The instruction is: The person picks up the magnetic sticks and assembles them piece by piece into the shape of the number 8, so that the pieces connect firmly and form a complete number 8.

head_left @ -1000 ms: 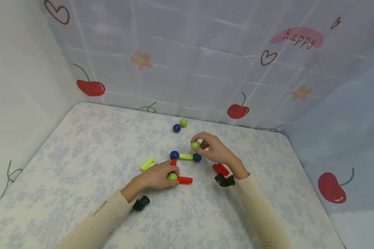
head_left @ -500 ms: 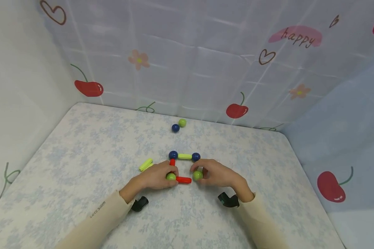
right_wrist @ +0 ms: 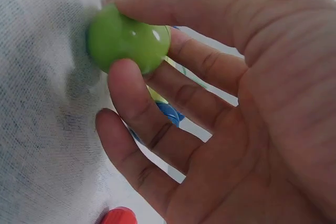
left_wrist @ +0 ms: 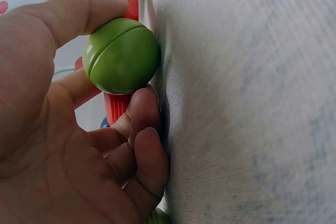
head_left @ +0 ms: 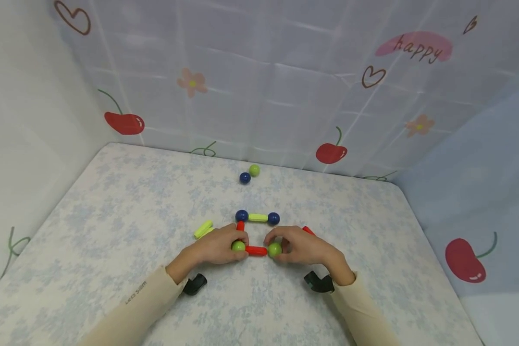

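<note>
My left hand [head_left: 222, 244] grips a green ball [left_wrist: 123, 56] low on the table, thumb and fingers round it. From that ball a red rod [head_left: 256, 251] runs right, and a second red rod [head_left: 240, 226] runs back to a blue ball [head_left: 241, 216]. My right hand [head_left: 304, 246] holds another green ball [right_wrist: 128, 40] between thumb and fingers, at the right end of the first red rod. Behind the hands, a yellow-green rod [head_left: 257, 217] joins the blue ball to another blue ball [head_left: 274, 218].
A loose blue ball [head_left: 244, 178] and a green ball [head_left: 254, 170] lie farther back. Yellow-green rods [head_left: 203, 229] lie left of my left hand. A red rod [head_left: 308, 230] shows partly behind my right hand. A printed curtain [head_left: 259, 86] hangs behind the table [head_left: 155, 192].
My right hand has carried its green ball from beside the right blue ball toward me, to the end of the red rod. The left hand has stayed on its ball.
</note>
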{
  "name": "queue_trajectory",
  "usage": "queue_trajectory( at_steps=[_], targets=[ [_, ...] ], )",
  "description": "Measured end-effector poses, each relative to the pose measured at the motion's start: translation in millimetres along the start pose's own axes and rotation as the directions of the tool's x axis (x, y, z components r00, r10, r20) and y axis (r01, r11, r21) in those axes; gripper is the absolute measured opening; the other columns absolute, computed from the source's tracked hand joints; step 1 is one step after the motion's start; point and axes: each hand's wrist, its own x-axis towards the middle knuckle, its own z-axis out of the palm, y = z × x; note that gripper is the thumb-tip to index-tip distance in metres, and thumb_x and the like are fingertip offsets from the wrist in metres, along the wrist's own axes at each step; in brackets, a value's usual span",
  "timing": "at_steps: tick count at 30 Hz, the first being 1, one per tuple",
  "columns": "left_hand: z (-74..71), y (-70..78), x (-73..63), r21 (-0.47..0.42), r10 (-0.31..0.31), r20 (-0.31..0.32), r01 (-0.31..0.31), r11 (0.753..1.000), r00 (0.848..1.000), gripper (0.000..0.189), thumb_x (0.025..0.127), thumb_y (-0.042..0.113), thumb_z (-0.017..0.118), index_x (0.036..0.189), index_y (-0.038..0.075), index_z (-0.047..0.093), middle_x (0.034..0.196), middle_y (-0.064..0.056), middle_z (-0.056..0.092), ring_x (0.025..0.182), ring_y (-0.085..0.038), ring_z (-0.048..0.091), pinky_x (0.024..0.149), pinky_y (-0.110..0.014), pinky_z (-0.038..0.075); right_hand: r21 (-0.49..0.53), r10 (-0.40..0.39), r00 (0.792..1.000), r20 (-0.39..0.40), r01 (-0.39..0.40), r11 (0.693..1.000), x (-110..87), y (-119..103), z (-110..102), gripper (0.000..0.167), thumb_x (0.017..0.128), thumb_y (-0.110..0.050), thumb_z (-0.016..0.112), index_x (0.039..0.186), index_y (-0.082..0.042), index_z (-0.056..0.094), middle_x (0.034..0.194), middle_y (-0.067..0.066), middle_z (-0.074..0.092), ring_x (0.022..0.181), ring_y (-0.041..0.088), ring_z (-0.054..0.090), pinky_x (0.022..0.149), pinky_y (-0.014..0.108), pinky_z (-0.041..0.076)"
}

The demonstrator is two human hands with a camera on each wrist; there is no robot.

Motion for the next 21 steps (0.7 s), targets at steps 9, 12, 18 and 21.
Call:
queue_trajectory(
  at_steps=[9, 12, 18, 21],
  targets=[
    [-0.9, 2.9, -0.9, 0.003, -0.011, -0.004, 0.011, 1.000, 1.000, 0.009, 0.091, 0.027, 0.073, 0.095, 0.023, 0.067, 0.092, 0.000, 0.052, 0.077, -0.016, 0.049, 0.065, -0.030, 0.038, -0.010, 0.017, 0.998, -0.061, -0.018, 1.000, -10.5, 0.5, -10.6, 0.036, 0.094, -0.023, 0.072, 0.127, -0.011, 0.064, 0.122, 0.002, 0.067, 0.087, 0.009, 0.063, 0.079, 0.029, 0.054],
    [-1.0, 4.1, -1.2, 0.001, -0.013, -0.002, 0.013, 1.000, 1.000, 0.008, 0.091, 0.027, 0.072, 0.094, 0.023, 0.066, 0.092, 0.000, 0.052, 0.077, -0.016, 0.049, 0.065, -0.030, 0.038, -0.026, 0.030, 0.994, -0.109, -0.033, 0.999, -17.2, 3.8, -17.1, 0.037, 0.095, -0.024, 0.071, 0.128, -0.009, 0.063, 0.120, 0.005, 0.067, 0.089, 0.012, 0.061, 0.079, 0.031, 0.053],
    [-1.2, 5.3, -2.6, -0.003, -0.011, -0.004, 0.011, 1.000, 1.000, 0.008, 0.091, 0.027, 0.072, 0.094, 0.023, 0.066, 0.092, 0.000, 0.052, 0.077, -0.016, 0.048, 0.065, -0.030, 0.037, -0.040, 0.033, 0.986, -0.164, -0.041, 0.998, -24.8, 11.7, -25.6, 0.039, 0.094, -0.024, 0.072, 0.128, -0.008, 0.063, 0.117, 0.007, 0.068, 0.096, 0.018, 0.064, 0.085, 0.038, 0.055],
    [-0.5, 5.4, -3.4, -0.011, -0.010, -0.001, 0.010, 1.000, 1.000, 0.008, 0.091, 0.027, 0.072, 0.095, 0.023, 0.066, 0.092, 0.000, 0.051, 0.077, -0.017, 0.048, 0.065, -0.030, 0.036, -0.053, 0.055, 0.979, -0.195, -0.066, 0.996, -28.3, 15.9, -27.9, 0.038, 0.094, -0.024, 0.072, 0.127, -0.008, 0.064, 0.117, 0.008, 0.067, 0.098, 0.020, 0.064, 0.086, 0.038, 0.055]
  ],
)
